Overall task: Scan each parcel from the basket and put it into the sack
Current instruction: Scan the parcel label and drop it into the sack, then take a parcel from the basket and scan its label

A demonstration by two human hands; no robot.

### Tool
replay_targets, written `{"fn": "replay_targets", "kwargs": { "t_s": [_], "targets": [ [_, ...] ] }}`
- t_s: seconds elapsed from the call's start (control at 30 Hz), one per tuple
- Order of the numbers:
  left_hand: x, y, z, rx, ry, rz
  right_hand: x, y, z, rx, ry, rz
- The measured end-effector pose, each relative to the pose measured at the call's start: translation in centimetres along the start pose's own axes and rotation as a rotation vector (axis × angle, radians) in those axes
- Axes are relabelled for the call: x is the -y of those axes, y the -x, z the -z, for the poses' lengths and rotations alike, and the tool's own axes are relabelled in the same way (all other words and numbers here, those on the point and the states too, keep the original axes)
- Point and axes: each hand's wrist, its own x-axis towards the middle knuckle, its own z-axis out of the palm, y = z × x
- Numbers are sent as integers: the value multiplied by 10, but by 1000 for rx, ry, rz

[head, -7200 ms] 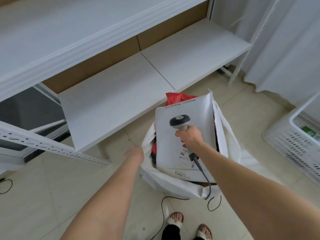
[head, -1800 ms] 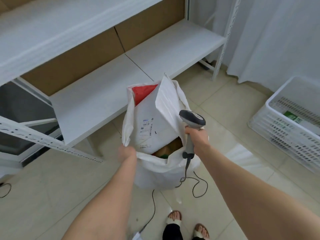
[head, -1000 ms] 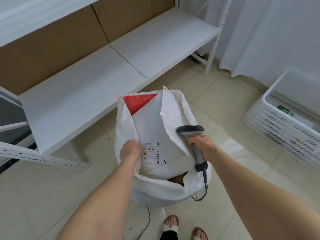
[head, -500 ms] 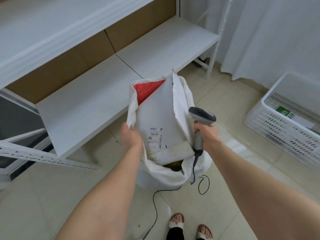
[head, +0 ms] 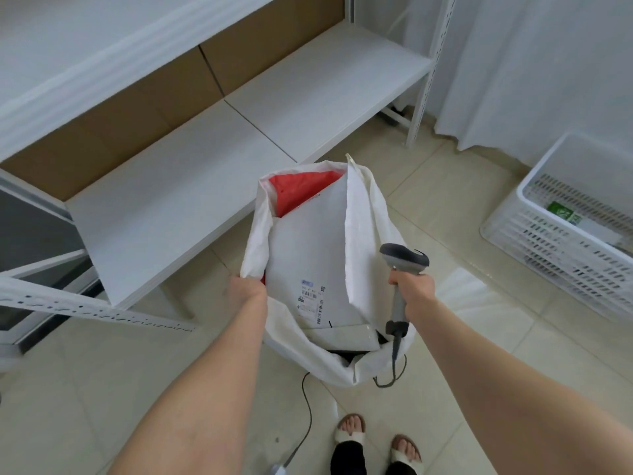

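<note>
A white sack (head: 363,214) stands open on the floor in front of me. Inside it leans a large white parcel (head: 308,255) with a printed label near its lower edge, and a red parcel (head: 298,190) shows behind it. My left hand (head: 246,293) grips the sack's left rim. My right hand (head: 412,287) holds a grey barcode scanner (head: 402,265) by its handle, just right of the sack; its cable hangs down to the floor. A white slatted basket (head: 555,241) sits at the right, with a green-marked parcel (head: 561,210) in it.
A white metal shelf rack (head: 239,121) with brown backing stands right behind the sack. White curtains hang at the back right. My sandalled feet (head: 376,447) are on the tiled floor below the sack, beside the scanner cable (head: 305,416).
The view shifted slightly. My left hand keeps hold of the sack rim and the white parcel has settled lower inside. The scanner stays in my right hand beside the sack.
</note>
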Motion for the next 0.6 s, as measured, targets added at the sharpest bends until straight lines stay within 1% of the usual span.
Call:
{"fn": "replay_targets", "kwargs": {
  "t_s": [0.13, 0.27, 0.43, 0.6],
  "targets": [
    [9, -7, -6, 102, -55, 57, -4, 3, 1, 19, -3, -14],
    [2, 14, -7, 59, -85, 53, -4, 5, 13, 33, 11, 17],
    [-21, 37, -5, -4, -169, -110, 8, 17, 28, 89, -14, 66],
    [-40, 58, -9, 12, -255, -280, 16, 26, 36, 125, 9, 70]
  ]
}}
